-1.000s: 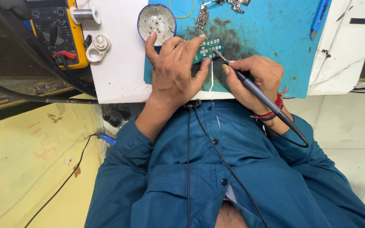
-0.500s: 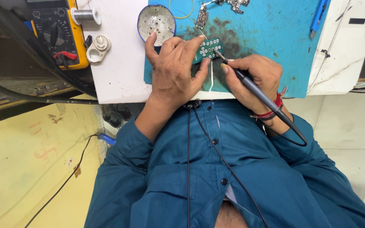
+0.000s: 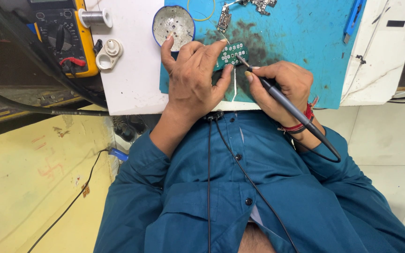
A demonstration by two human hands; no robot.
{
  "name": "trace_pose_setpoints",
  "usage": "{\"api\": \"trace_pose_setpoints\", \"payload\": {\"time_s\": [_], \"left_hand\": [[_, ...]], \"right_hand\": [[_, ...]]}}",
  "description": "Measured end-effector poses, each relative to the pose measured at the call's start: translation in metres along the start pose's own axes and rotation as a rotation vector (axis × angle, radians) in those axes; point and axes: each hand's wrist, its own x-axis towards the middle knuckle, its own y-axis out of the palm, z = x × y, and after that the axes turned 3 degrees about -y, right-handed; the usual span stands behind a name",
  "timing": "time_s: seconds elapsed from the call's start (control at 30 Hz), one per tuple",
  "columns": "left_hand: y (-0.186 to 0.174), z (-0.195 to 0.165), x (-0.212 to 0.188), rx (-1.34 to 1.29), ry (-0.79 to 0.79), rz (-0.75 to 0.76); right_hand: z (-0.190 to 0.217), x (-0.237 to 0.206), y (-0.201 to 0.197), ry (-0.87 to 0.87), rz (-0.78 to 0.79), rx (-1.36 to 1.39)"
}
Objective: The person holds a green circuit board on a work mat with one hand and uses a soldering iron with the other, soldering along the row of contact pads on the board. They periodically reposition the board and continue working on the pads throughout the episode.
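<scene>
Electronics repair workshop. White surface [image 3: 132, 79] carries stained blue work mat [image 3: 305, 42]. Yellow multimeter [image 3: 64, 35] with dial well left of left hand [image 3: 193, 79]; solder spool [image 3: 94, 18] just beside it. Round dish [image 3: 174, 21] touching left hand's index fingertip. Small green circuit board [image 3: 233, 52] pinched in left hand, soldering iron [image 3: 282, 100] gripped in right hand [image 3: 282, 86], tip on board. Loose board parts [image 3: 258, 4] on mat beyond both hands. Cables hang below the surface's edge.

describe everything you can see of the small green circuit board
The board is a small green rectangle with rows of pale round pads, looking like bare perforated board. It lies tilted on the stained blue mat. The left hand pins it with its fingertips, hiding its left part. The iron in the right hand touches its right end.
</scene>
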Motion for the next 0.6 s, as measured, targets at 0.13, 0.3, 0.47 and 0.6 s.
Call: {"api": "trace_pose_setpoints", "payload": {"time_s": [0.13, 0.3, 0.47, 0.6], "left_hand": [[0.0002, 0.0001, 0.0006, -0.003, -0.003, -0.001], [-0.0004, -0.0004, 0.0002, -0.010, -0.008, 0.003], [-0.0010, -0.0004, 0.0000, -0.001, -0.003, 0.000], [-0.0004, -0.0008, 0.0006, -0.009, -0.006, -0.002]], "right_hand": [[0.0004, 0.0006, 0.0006, -0.004, -0.009, 0.000], [0.0012, 0.0010, -0.0005, -0.018, 0.013, 0.018], [0.0010, 0.0013, 0.0003, -0.009, 0.007, -0.006], [0.0001, 0.0007, 0.0006, -0.014, -0.007, -0.005]]}}
